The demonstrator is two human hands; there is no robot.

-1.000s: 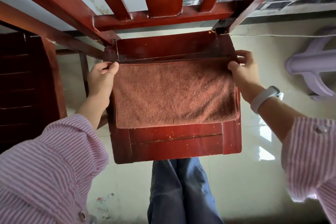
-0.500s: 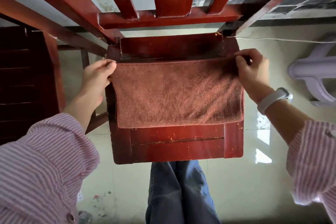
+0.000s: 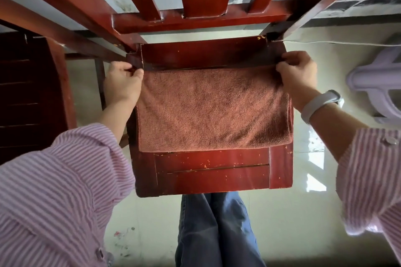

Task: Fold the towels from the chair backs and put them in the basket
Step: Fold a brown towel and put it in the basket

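Both hands have closed in on the towel's upper corners since 1.0 s ago, when the right hand sat just off the cloth's edge with fingers looser. Now the left hand [image 3: 122, 84] pinches the upper left corner of the brown towel [image 3: 213, 110], thumb and fingers curled onto the hem, and the right hand [image 3: 298, 73] grips the upper right corner the same way, fingers folded over the edge.

That towel lies flat on the red wooden chair seat [image 3: 212, 175] in the centre of the frame, already doubled by the look of its thick lower edge. Its long axis runs left to right across the picture, so the 2 hands sit at opposite ends of the far long edge, about equally near to it. The near edge lies toward the bottom of the frame, closer to the person's legs [image 3: 217, 230].

Judging from this, the next fold probably needs the far edge carried toward the near one, or 1 end brought across. No basket is visible.
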